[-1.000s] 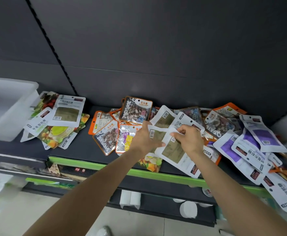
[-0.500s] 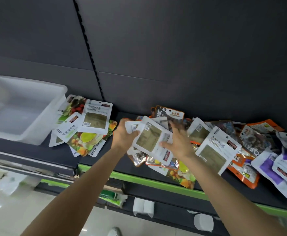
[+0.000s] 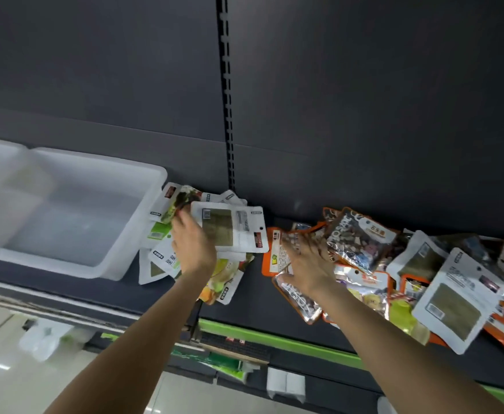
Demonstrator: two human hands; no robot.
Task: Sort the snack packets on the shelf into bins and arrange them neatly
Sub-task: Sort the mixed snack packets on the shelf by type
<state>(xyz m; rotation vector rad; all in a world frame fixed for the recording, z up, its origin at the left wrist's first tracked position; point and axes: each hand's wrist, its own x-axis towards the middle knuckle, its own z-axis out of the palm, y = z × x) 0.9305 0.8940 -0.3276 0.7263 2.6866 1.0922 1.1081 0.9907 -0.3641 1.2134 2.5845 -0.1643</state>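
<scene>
White packets (image 3: 230, 231) pinched in the left hand (image 3: 194, 246) beside the bin (image 3: 143, 222); right hand (image 3: 307, 264) spread flat; loose stack could slide off the shelf (image 3: 256, 297).

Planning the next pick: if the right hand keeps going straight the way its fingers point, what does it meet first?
The right hand points up and left over the mixed pile. First in line looks like the orange-edged packet under its fingertips; depth is unclear, so it may already touch it.
</scene>
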